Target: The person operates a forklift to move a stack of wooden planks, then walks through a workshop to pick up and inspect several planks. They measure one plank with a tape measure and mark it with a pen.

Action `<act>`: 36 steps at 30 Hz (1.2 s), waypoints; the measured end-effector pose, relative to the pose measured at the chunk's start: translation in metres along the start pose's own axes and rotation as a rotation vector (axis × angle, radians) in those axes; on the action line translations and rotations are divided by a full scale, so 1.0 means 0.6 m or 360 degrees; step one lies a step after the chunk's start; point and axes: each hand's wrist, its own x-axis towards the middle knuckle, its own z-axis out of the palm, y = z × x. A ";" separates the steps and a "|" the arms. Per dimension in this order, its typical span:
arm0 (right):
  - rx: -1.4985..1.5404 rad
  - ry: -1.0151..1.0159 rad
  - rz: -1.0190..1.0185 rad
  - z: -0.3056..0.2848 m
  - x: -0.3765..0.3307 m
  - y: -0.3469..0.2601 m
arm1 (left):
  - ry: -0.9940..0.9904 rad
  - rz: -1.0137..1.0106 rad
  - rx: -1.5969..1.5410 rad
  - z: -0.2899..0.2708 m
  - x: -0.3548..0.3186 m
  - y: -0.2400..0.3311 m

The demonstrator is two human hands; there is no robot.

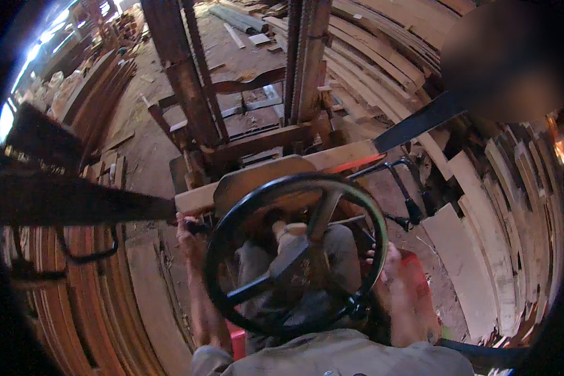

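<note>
Hands flank the black round steering wheel [294,250]: left hand [190,235] closed on a dark lever left of it, right hand [391,266] at its right rim, grip unclear. Wooden plank [276,175] rides beyond the wheel, undelivered.

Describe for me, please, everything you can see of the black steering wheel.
The steering wheel is a black ring with three spokes meeting at a worn, scuffed hub. It looks like metal or hard plastic. It sits tilted just above the person's lap, below a wooden plank. The right hand rests at its right rim; the left hand is beside its left edge.
</note>
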 end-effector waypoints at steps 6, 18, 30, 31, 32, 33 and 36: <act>-0.0030 0.0234 -0.0292 0.015 -0.057 -0.076 | -0.0378 0.0809 0.0094 -0.113 -0.060 -0.056; -0.1083 -0.0382 -0.1864 0.365 -0.060 -0.304 | 0.0652 -0.0251 0.1873 -0.296 -0.325 -0.163; -0.1741 -0.1258 -0.2138 0.599 -0.226 -0.028 | 0.1250 -0.0047 0.2518 -0.459 -0.462 -0.304; -0.1718 -0.1366 -0.2140 0.632 -0.240 0.002 | 0.1277 -0.0028 0.2518 -0.464 -0.458 -0.303; -0.1777 -0.1489 -0.2159 0.656 -0.255 0.022 | 0.1281 0.0004 0.2517 -0.461 -0.452 -0.304; -0.1825 -0.1646 -0.2171 0.687 -0.269 0.043 | 0.1310 0.0017 0.2513 -0.465 -0.456 -0.305; -0.1962 -0.2064 -0.2144 0.784 -0.308 0.100 | 0.1294 -0.0090 0.2415 -0.467 -0.469 -0.298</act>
